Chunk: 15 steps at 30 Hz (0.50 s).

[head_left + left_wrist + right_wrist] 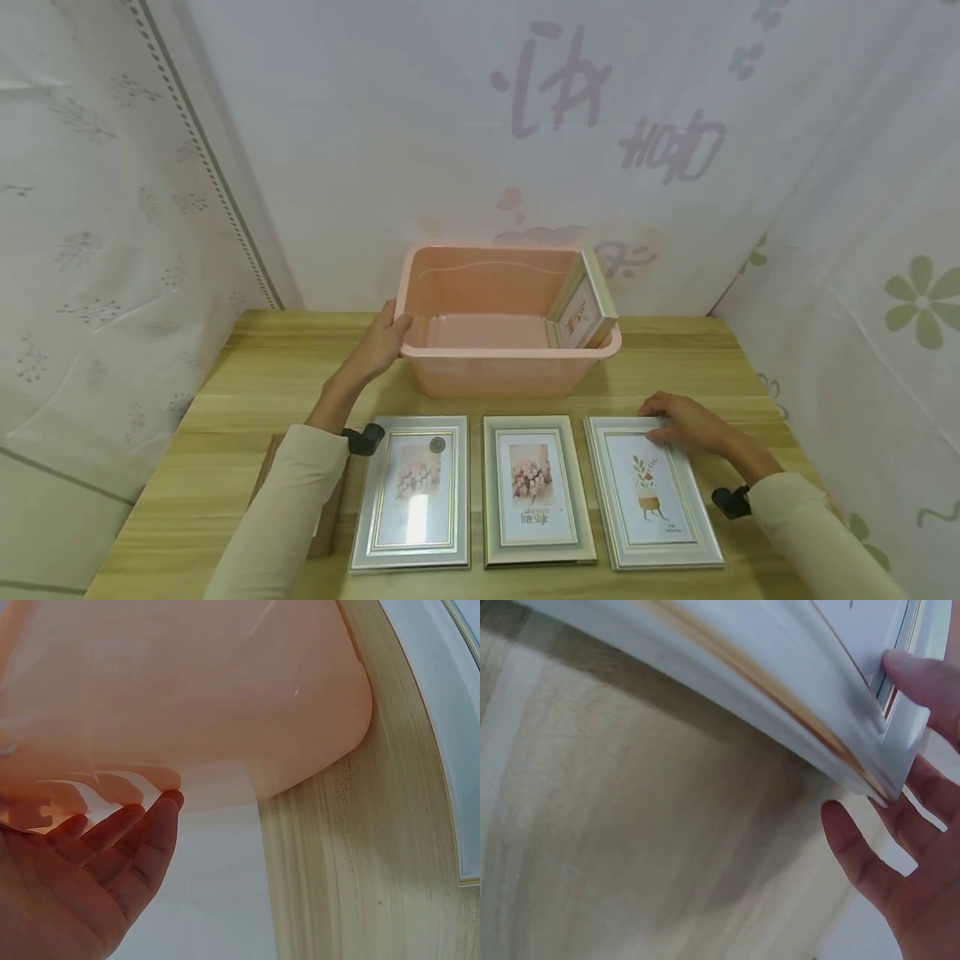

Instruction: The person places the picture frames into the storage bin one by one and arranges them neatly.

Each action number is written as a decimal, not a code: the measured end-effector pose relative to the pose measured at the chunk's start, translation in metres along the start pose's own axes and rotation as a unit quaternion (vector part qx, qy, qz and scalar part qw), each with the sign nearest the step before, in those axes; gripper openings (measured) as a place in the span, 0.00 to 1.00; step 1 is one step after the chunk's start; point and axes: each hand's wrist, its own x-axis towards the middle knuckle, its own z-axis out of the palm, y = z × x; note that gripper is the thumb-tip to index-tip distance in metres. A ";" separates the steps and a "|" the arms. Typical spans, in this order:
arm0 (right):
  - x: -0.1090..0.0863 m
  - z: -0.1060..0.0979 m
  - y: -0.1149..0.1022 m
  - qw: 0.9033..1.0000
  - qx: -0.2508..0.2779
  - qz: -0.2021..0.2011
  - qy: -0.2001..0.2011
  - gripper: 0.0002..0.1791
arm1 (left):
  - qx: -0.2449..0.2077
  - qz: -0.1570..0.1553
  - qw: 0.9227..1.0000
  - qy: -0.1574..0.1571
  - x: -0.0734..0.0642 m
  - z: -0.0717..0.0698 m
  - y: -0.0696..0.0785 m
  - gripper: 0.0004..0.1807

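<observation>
While three picture frames lie flat in a row along the lower part of the head view, the person's right hand point(686, 427) rests on the upper right corner of the rightmost frame point(651, 492), which shows a small plant drawing. In the right wrist view the thumb presses on that frame's face point(840, 690) while the fingers point(855, 847) curl loosely under its corner, so the corner is pinched. The left hand point(384, 342) reaches to the middle of the frame and holds the left rim of the pink plastic tub point(510, 350); the left wrist view shows its fingers point(120, 832) only lightly bent against the tub wall point(187, 682). A fourth frame point(583, 304) stands tilted inside the tub's right end. The middle frame point(536, 490) and left frame point(414, 493) lie untouched on the wooden table point(247, 367).
</observation>
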 end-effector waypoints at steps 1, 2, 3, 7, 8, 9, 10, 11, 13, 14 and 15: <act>-0.001 -0.002 0.000 1.000 0.011 -0.005 0.000 0.11 | 0.001 0.002 1.000 0.000 0.000 0.000 0.000 0.27; -0.001 -0.004 0.000 1.000 0.026 -0.011 -0.003 0.11 | 0.001 0.004 1.000 0.001 0.001 0.000 0.001 0.27; -0.002 -0.006 0.000 0.999 0.041 -0.017 -0.006 0.10 | -0.001 0.006 1.000 0.001 0.001 0.000 0.001 0.27; -0.004 -0.017 -0.003 0.997 0.073 -0.028 -0.021 0.10 | -0.006 0.009 1.000 -0.003 0.003 0.000 0.000 0.28; -0.005 -0.020 -0.004 0.996 0.076 -0.025 -0.026 0.10 | -0.008 0.008 1.000 -0.003 0.003 0.000 0.000 0.28; -0.005 -0.024 -0.005 0.996 0.078 -0.020 -0.030 0.11 | -0.008 0.008 1.000 -0.004 0.003 0.000 0.000 0.28; -0.006 -0.029 -0.007 0.996 0.079 -0.016 -0.035 0.12 | -0.007 0.008 1.000 -0.003 0.003 0.000 -0.001 0.28; -0.006 -0.034 -0.008 0.996 0.079 -0.012 -0.040 0.13 | -0.005 0.009 1.000 -0.003 0.003 0.000 -0.001 0.28; -0.008 -0.043 -0.010 0.996 0.080 -0.008 -0.049 0.14 | -0.004 0.008 1.000 -0.002 0.002 0.000 -0.001 0.28; -0.009 -0.048 -0.011 0.995 0.080 -0.011 -0.051 0.15 | -0.003 0.008 1.000 -0.001 0.001 0.000 -0.001 0.28; -0.010 -0.052 -0.012 0.995 0.081 -0.014 -0.052 0.15 | -0.002 0.007 1.000 -0.002 0.001 0.000 -0.002 0.27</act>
